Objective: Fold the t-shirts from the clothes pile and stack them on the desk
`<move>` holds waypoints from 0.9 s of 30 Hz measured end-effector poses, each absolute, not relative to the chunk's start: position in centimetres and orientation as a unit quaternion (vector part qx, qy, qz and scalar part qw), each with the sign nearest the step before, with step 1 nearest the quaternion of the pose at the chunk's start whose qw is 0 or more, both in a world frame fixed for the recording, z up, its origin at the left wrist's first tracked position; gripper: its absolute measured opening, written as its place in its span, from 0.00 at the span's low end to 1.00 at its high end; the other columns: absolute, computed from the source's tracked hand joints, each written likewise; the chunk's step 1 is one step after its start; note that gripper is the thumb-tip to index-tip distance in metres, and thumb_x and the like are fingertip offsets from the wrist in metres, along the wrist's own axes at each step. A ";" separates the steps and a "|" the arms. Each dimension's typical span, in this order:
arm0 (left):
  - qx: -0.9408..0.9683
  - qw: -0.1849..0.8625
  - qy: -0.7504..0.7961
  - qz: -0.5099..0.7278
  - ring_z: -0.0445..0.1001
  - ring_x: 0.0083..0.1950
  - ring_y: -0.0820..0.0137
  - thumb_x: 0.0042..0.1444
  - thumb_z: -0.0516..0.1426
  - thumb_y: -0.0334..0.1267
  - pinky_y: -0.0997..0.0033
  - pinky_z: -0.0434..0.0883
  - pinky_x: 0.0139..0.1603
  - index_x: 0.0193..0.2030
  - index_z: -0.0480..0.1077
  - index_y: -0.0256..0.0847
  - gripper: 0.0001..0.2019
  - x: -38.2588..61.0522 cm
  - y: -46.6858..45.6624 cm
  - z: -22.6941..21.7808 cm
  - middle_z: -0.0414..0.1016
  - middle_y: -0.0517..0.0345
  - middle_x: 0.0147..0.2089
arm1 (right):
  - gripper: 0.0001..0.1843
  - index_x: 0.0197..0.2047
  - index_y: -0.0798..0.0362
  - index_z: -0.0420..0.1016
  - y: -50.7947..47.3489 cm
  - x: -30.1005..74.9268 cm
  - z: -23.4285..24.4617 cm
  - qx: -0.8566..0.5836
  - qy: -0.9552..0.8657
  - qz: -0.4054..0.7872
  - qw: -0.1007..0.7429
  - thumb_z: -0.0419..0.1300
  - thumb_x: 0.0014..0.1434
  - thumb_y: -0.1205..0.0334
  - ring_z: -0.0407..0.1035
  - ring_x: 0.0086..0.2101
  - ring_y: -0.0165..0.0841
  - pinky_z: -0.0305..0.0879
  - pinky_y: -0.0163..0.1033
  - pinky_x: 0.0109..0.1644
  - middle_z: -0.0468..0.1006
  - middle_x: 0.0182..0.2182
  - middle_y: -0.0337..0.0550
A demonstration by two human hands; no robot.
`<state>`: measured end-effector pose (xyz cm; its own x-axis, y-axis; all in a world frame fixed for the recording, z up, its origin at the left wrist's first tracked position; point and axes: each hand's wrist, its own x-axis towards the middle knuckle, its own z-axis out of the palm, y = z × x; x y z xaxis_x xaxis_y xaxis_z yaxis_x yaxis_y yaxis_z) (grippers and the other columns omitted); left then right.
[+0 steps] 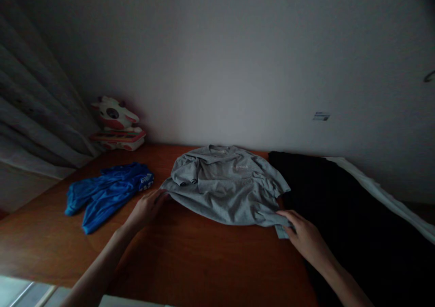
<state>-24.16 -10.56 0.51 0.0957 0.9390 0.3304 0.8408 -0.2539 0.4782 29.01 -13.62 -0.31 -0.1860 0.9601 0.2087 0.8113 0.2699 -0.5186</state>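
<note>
A grey T-shirt (pixel 224 184) is spread on the wooden table, its collar toward the wall and small pale lettering on the chest. My left hand (pixel 147 207) is closed on the lower left corner of its hem. At the opposite hem corner, my right hand (pixel 299 230) pinches the cloth between thumb and fingers, and a bit of fabric hangs below them. Between the two hands the hem sags in a curve, and the shirt's front is wrinkled. The sleeves lie bunched at each side.
Blue clothing (pixel 112 191) lies crumpled on the wooden table (pixel 210 261) at left. A cow-shaped toy keyboard (pixel 118 126) stands in the back left corner by a curtain (pixel 30 103). Black cloth (pixel 343 207) covers the right side, with white cloth (pixel 377 189) beyond it.
</note>
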 end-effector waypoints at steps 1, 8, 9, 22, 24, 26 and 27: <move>0.706 0.090 0.628 0.314 0.80 0.42 0.61 0.66 0.48 0.59 0.66 0.75 0.45 0.47 0.73 0.43 0.23 -24.1 -10.3 1.2 0.82 0.50 0.42 | 0.22 0.49 0.44 0.77 -12.9 29.7 0.6 -0.592 -0.748 0.132 0.270 0.50 0.54 0.65 0.76 0.49 0.44 0.72 0.50 0.56 0.80 0.49 0.47; 0.604 0.016 0.704 0.374 0.78 0.45 0.55 0.61 0.50 0.60 0.59 0.72 0.47 0.40 0.69 0.44 0.21 -23.4 -6.9 5.1 0.78 0.49 0.39 | 0.21 0.51 0.50 0.73 -8.0 32.5 3.7 -0.654 -0.638 0.066 0.401 0.56 0.56 0.52 0.76 0.42 0.45 0.74 0.49 0.48 0.79 0.46 0.52; 0.611 -0.022 0.696 0.375 0.77 0.47 0.53 0.61 0.51 0.59 0.56 0.71 0.50 0.40 0.68 0.43 0.20 -23.2 -6.6 4.9 0.78 0.47 0.40 | 0.22 0.52 0.51 0.71 -7.5 32.4 3.3 -0.657 -0.626 0.075 0.414 0.56 0.57 0.50 0.76 0.40 0.44 0.74 0.48 0.45 0.78 0.46 0.54; 0.819 0.009 0.547 0.172 0.65 0.68 0.48 0.57 0.56 0.46 0.45 0.63 0.67 0.68 0.65 0.45 0.31 -24.8 -11.9 -0.7 0.64 0.44 0.70 | 0.45 0.66 0.55 0.62 -8.4 29.4 -3.7 -0.670 -0.675 0.049 0.306 0.57 0.57 0.31 0.71 0.54 0.53 0.67 0.57 0.57 0.74 0.54 0.61; 0.793 -0.019 0.579 0.187 0.67 0.66 0.49 0.56 0.55 0.42 0.45 0.64 0.67 0.65 0.69 0.46 0.28 -25.3 -11.5 -1.4 0.68 0.47 0.68 | 0.43 0.66 0.54 0.63 -8.2 29.6 -4.2 -0.673 -0.664 0.059 0.320 0.57 0.58 0.32 0.73 0.52 0.52 0.69 0.55 0.56 0.76 0.54 0.60; 0.776 -0.039 0.596 0.205 0.69 0.64 0.52 0.54 0.54 0.38 0.47 0.65 0.67 0.60 0.74 0.47 0.25 -25.5 -11.0 -2.0 0.71 0.49 0.65 | 0.36 0.61 0.53 0.69 -8.0 29.9 -4.4 -0.661 -0.662 0.070 0.346 0.54 0.61 0.34 0.75 0.49 0.50 0.70 0.52 0.54 0.78 0.51 0.58; 0.772 -0.044 0.596 0.215 0.70 0.64 0.52 0.54 0.54 0.36 0.48 0.66 0.67 0.58 0.75 0.47 0.24 -25.6 -10.8 -2.2 0.72 0.50 0.64 | 0.33 0.56 0.52 0.72 -8.0 30.1 -4.5 -0.653 -0.663 0.070 0.360 0.53 0.62 0.35 0.76 0.48 0.49 0.71 0.51 0.52 0.80 0.48 0.56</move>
